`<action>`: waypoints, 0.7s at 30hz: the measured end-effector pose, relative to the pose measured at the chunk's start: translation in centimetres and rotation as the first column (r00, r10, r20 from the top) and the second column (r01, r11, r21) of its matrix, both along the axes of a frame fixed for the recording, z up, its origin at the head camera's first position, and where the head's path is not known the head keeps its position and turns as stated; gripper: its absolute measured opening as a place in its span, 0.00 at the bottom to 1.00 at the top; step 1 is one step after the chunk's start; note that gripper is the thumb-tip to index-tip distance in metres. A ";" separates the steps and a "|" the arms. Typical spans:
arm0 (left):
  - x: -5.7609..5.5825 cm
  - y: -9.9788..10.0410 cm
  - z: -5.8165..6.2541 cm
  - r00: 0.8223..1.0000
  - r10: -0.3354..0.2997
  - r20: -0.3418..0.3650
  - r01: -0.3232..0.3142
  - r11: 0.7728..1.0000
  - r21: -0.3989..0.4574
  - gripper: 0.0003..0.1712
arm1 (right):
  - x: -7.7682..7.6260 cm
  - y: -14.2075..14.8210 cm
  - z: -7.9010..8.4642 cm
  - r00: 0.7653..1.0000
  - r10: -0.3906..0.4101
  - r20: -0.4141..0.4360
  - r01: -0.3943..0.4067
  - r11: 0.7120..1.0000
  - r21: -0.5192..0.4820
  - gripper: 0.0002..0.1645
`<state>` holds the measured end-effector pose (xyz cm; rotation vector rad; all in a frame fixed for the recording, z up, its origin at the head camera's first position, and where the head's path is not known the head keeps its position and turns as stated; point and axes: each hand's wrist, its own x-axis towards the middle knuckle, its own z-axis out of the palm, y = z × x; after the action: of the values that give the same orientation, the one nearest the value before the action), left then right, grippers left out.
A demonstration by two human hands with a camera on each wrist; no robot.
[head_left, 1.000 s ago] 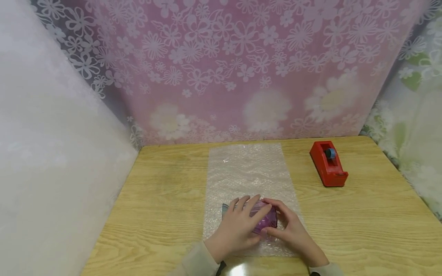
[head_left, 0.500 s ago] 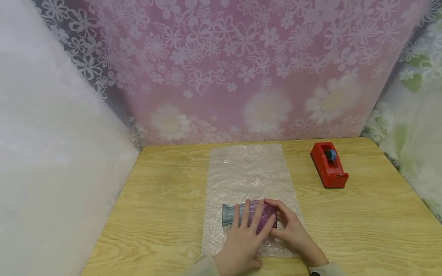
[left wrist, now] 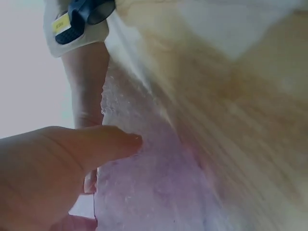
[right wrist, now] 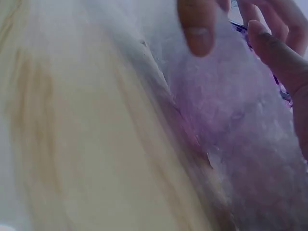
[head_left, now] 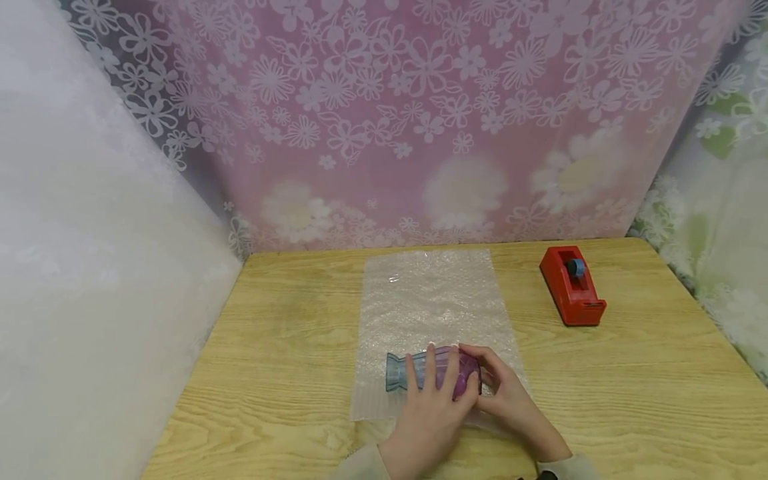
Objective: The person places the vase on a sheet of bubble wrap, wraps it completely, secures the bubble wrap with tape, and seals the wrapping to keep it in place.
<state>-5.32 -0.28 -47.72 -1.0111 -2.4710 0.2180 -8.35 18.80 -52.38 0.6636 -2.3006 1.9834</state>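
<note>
A glass vase (head_left: 396, 372), pale blue at its flared mouth and purple towards its base, lies on its side on a sheet of bubble wrap (head_left: 432, 293). Spread across the vase's top are the fingers of my left hand (head_left: 429, 407). In the left wrist view, its thumb (left wrist: 115, 143) presses bubble wrap against the vase's near side, where purple shows through. My right hand (head_left: 510, 400) grips the base end, fingers at the far side and thumb (right wrist: 276, 50) nearer me. The wrap's near edge is raised off the table along the vase. The hands partly cover the vase.
A red tape dispenser (head_left: 573, 287) with a small blue roll stands at the back right of the wood-grain table (head_left: 288, 347). A pink flowered curtain (head_left: 384, 133) hangs behind, with pale cloths at both sides.
My left hand has shifted towards the near side, uncovering the vase's blue mouth, and its fingers have spread. The wrap's near edge has risen towards the vase. My right hand has stayed at the base.
</note>
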 end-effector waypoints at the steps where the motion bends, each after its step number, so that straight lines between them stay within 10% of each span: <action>1: -0.1 0.0 0.1 1.000 -0.005 0.002 0.005 1.000 0.012 0.38 | 0.0 0.0 0.0 1.000 0.003 0.005 -0.003 1.000 -0.005 0.42; 13: -1.0 -0.7 1.0 0.997 -0.064 0.033 0.061 0.994 0.087 0.33 | 0.0 0.3 0.9 0.996 0.049 0.072 -0.049 0.999 -0.015 0.41; 21: -1.2 -1.1 1.2 0.990 -0.094 0.106 0.080 0.989 0.127 0.28 | -0.1 0.3 2.4 0.992 -0.041 -0.120 0.071 0.961 0.266 0.41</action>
<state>-6.50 -1.40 -46.54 -1.1022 -2.4976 -0.0186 -8.44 19.07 -50.02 0.6967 -2.5124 1.5786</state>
